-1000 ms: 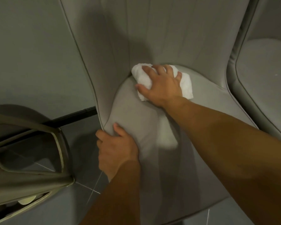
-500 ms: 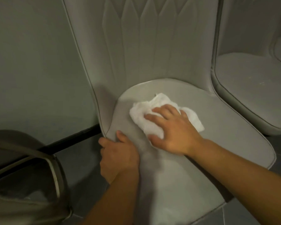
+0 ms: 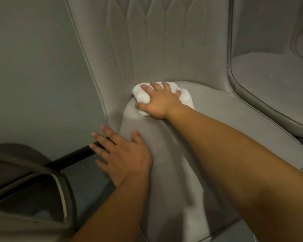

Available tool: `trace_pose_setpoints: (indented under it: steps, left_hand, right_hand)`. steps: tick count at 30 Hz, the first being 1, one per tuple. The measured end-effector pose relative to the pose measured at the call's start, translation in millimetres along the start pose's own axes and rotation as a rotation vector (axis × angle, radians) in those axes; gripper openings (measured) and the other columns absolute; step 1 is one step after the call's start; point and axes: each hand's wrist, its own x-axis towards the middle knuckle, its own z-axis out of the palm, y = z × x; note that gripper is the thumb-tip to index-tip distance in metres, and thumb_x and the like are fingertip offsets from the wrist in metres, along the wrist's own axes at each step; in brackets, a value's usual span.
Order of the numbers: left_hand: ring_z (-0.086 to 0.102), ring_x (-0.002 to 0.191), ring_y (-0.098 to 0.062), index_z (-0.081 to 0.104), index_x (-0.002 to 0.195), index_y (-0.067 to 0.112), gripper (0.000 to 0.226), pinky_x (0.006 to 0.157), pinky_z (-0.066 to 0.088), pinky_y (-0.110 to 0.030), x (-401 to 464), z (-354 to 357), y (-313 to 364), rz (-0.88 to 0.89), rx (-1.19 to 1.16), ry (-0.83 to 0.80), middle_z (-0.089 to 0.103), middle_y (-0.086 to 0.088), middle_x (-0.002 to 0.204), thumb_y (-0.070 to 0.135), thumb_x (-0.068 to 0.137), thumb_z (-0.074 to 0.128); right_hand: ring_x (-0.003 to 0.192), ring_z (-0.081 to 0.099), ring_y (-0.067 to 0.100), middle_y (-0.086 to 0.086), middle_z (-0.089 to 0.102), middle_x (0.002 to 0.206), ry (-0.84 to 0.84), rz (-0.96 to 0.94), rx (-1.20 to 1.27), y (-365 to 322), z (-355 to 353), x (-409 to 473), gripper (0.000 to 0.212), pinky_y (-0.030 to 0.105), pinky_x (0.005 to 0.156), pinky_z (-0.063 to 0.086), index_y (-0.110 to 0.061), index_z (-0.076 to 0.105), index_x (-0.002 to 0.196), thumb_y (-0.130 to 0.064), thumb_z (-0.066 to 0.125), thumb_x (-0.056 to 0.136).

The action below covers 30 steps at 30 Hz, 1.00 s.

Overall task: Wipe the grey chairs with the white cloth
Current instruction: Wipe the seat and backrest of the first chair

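Observation:
A grey upholstered chair [image 3: 234, 133] with a tall stitched backrest fills the middle of the view. My right hand [image 3: 158, 102] lies on top of a bunched white cloth [image 3: 142, 95] and grips it against the back of the seat, where the seat meets the backrest. The cloth bulges out on both sides of the hand. At the seat's left edge is my left hand [image 3: 124, 154], fingers straight and spread past the edge, thumb lying on the seat fabric.
A second grey chair [image 3: 269, 84] stands close on the right, its side touching the first. Another chair's frame [image 3: 24, 172] sits at the lower left. A black bar [image 3: 73, 156] runs along the foot of the grey wall [image 3: 33, 67].
My right hand has pushed the cloth from the middle of the seat back to the backrest crease. My left hand has let go of the seat edge and spread its fingers.

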Motion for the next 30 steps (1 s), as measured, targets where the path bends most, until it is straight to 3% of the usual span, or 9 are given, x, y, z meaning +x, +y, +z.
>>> trace_pose_setpoints:
  steps: [4,7,11,14,16,18,21,24,30]
  left_hand:
    - [0.025,0.144,-0.035,-0.014,0.155,0.024,0.085,0.108,0.031,-0.051,-0.1,-7.8,-2.6,0.007,-0.09,-0.076,0.011,-0.011,0.163,0.062,0.094,0.032]
    - [0.049,0.124,-0.038,-0.012,0.155,0.025,0.084,0.092,0.041,-0.045,-0.1,-14.3,-2.1,0.019,-0.102,-0.13,0.028,-0.014,0.154,0.06,0.094,0.035]
    - [0.051,0.118,-0.039,-0.009,0.155,0.027,0.076,0.083,0.037,-0.041,-0.2,-19.3,-3.2,0.009,-0.16,-0.161,0.032,-0.015,0.151,0.053,0.098,0.035]
    - [0.053,0.114,-0.037,-0.007,0.154,0.028,0.071,0.077,0.032,-0.037,-1.7,-19.7,-3.7,0.01,-0.165,-0.151,0.035,-0.014,0.149,0.049,0.099,0.033]
    - [0.055,0.11,-0.036,-0.007,0.154,0.027,0.071,0.075,0.032,-0.037,-1.3,-18.7,-0.9,0.004,-0.13,-0.124,0.037,-0.014,0.148,0.048,0.099,0.032]
    - [0.056,0.111,-0.036,-0.007,0.155,0.027,0.071,0.073,0.032,-0.038,-1.5,-18.7,0.6,-0.008,-0.124,-0.117,0.036,-0.013,0.149,0.05,0.099,0.03]
    - [0.055,0.115,-0.035,-0.006,0.155,0.027,0.07,0.074,0.031,-0.037,-1.7,-18.2,-1.1,-0.008,-0.13,-0.113,0.034,-0.012,0.152,0.052,0.1,0.028]
    - [0.055,0.114,-0.037,-0.005,0.156,0.025,0.072,0.076,0.031,-0.039,-1.7,-16.0,-1.0,0.011,-0.111,-0.091,0.037,-0.013,0.149,0.048,0.099,0.033]
    - [0.053,0.115,-0.04,-0.005,0.156,0.024,0.073,0.086,0.041,-0.045,-0.7,-9.2,-4.4,0.035,-0.096,-0.053,0.039,-0.016,0.147,0.048,0.098,0.031]
  right_hand:
    - [0.149,0.013,0.023,-0.009,0.025,0.163,0.035,-0.147,-0.011,12.0,-6.8,-35.8,0.063,0.063,0.113,0.015,-0.045,0.032,0.151,-0.06,0.046,0.092]
    - [0.149,0.016,0.023,-0.011,0.027,0.161,-0.017,-0.242,-0.032,21.9,-11.4,-77.3,0.069,0.061,0.114,0.021,-0.049,0.031,0.151,-0.067,0.038,0.084]
    - [0.149,0.013,0.02,-0.014,0.024,0.162,-0.029,-0.328,-0.018,34.6,-6.7,-120.2,0.076,0.055,0.116,0.017,-0.051,0.028,0.151,-0.072,0.032,0.079]
    - [0.152,0.006,0.02,-0.019,0.016,0.164,-0.045,-0.307,-0.049,30.7,-5.9,-108.9,0.077,0.06,0.117,0.017,-0.055,0.019,0.152,-0.078,0.027,0.08]
    - [0.152,0.006,0.021,-0.02,0.015,0.165,-0.051,-0.334,-0.077,12.6,-4.8,-85.5,0.074,0.063,0.116,0.017,-0.056,0.017,0.152,-0.077,0.035,0.084]
    - [0.151,0.012,0.021,-0.018,0.023,0.163,-0.053,-0.447,-0.054,-13.1,-0.2,-64.5,0.071,0.062,0.114,0.021,-0.053,0.027,0.151,-0.071,0.045,0.085]
    - [0.144,0.028,0.02,-0.013,0.041,0.153,-0.013,-0.557,0.037,-27.7,6.5,-45.5,0.07,0.061,0.107,0.034,-0.046,0.043,0.143,-0.065,0.043,0.075]
    - [0.144,0.031,0.02,-0.009,0.043,0.152,0.017,-0.517,-0.031,-11.1,2.5,-30.3,0.072,0.056,0.107,0.036,-0.046,0.045,0.143,-0.064,0.04,0.073]
    - [0.142,0.034,0.028,-0.008,0.046,0.147,-0.01,-0.134,-0.064,48.0,-32.0,17.4,0.071,0.06,0.111,0.031,-0.049,0.041,0.14,-0.064,0.049,0.071]
